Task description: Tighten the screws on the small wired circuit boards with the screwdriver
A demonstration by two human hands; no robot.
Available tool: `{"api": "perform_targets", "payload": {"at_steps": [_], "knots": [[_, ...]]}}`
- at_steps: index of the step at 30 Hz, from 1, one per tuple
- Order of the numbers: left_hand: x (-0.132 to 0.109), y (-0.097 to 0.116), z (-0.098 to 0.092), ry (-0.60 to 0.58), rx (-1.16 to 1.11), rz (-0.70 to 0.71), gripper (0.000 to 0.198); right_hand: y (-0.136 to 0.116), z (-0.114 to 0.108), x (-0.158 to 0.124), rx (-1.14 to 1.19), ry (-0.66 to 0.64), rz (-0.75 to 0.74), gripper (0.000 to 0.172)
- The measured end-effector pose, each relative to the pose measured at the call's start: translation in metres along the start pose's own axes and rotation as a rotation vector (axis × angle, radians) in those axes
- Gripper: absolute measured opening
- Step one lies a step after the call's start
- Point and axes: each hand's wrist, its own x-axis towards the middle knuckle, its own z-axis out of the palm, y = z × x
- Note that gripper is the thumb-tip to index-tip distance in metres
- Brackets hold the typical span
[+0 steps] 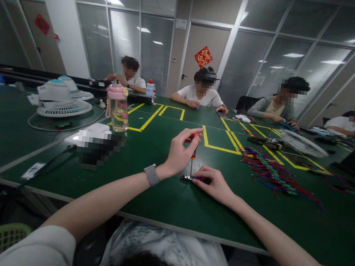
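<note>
My left hand, with a grey watch band at the wrist, grips the handle of an orange and black screwdriver. The tool stands upright, its tip down at a small circuit board lying on the green table. My right hand rests on the table at the board's right end, fingers pinched around thin red and blue wires beside the board. Whether the fingertips also touch the board is too small to tell.
Bundled boards with red and blue wires lie to the right. At the left are a pink-lidded bottle, white fans and a white case. Yellow tape marks the table. Several people sit across it.
</note>
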Motion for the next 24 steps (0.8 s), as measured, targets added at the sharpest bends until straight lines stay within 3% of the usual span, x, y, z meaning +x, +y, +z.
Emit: {"api": "perform_targets", "payload": {"at_steps": [6,16,24], "knots": [[0.0008,0.0049,-0.0003,0.014,0.103,0.056,0.015,0.0026,0.0005,-0.0002,-0.001,-0.001,-0.016,0.02],[-0.0005,0.0041,0.0001,-0.067,-0.062,-0.001,0.027,0.0025,0.0005,-0.0001,-0.023,-0.013,-0.018,0.021],[-0.0009,0.0082,-0.0006,-0.023,0.099,0.052,0.018,0.0038,0.0016,-0.0004,-0.034,-0.007,-0.028,0.019]]}}
